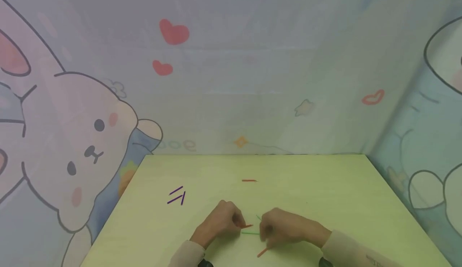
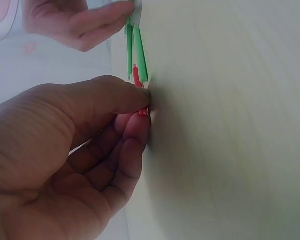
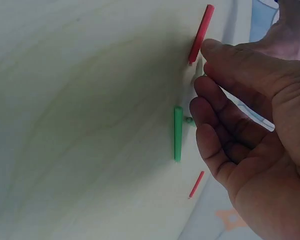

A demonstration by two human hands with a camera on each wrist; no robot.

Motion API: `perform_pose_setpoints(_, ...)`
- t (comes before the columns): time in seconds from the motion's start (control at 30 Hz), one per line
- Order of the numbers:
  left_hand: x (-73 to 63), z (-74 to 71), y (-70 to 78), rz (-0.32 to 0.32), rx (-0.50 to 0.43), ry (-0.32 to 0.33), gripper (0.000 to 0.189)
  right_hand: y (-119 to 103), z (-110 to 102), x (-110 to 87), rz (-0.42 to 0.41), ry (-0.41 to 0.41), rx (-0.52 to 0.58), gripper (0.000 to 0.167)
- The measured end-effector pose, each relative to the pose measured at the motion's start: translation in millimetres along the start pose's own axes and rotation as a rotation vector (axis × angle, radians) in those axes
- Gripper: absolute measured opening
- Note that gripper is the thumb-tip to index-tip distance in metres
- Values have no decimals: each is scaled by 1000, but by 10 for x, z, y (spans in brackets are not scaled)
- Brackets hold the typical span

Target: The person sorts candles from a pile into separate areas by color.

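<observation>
My left hand (image 1: 224,220) pinches a small red stick (image 1: 247,226) between thumb and fingertips, low over the table. In the left wrist view, that red stick (image 2: 136,75) pokes out past the thumb towards two green sticks (image 2: 140,55). My right hand (image 1: 283,227) hovers at the green sticks, fingers loosely bent, and I see nothing gripped in it. One green stick (image 1: 250,233) lies partly under this hand. A second red stick (image 3: 201,34) lies by the right thumb tip; whether they touch, I cannot tell.
On the left of the pale table (image 1: 325,187) lie several purple sticks (image 1: 175,199). Another red stick (image 1: 249,180) lies farther back. A printed cloth with hearts and cartoon animals hangs behind and beside the table.
</observation>
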State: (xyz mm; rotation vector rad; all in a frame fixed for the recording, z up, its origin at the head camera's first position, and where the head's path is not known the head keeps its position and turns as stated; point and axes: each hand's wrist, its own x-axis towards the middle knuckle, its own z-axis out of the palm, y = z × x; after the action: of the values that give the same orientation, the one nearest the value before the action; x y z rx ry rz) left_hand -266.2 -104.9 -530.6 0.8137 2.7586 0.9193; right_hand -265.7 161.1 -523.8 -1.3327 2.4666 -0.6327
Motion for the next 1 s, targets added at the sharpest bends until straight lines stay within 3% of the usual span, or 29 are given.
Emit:
perform_pose_setpoints(0.2, 13, 2, -6, -19, -20, -15, 28, 5, 81, -15, -20, 10, -1, 17)
perform_pose_setpoints(0.57, 13, 11, -9, -14, -21, -19, 26, -23, 109, -36, 63, 16, 40, 21)
perform_pose_setpoints(0.7, 36, -35, 18, 33, 38, -30, 25, -54, 96, -50, 63, 39, 40, 22)
perform_pose_setpoints(0.83, 95, -102, 19, 102, 125, -1, 20, -89, 81, -40, 75, 44, 44, 22)
perform_pose_setpoints(1.0, 180, -189, 10, 119, 128, 16, 15, -102, 100, -32, 94, 41, 36, 22)
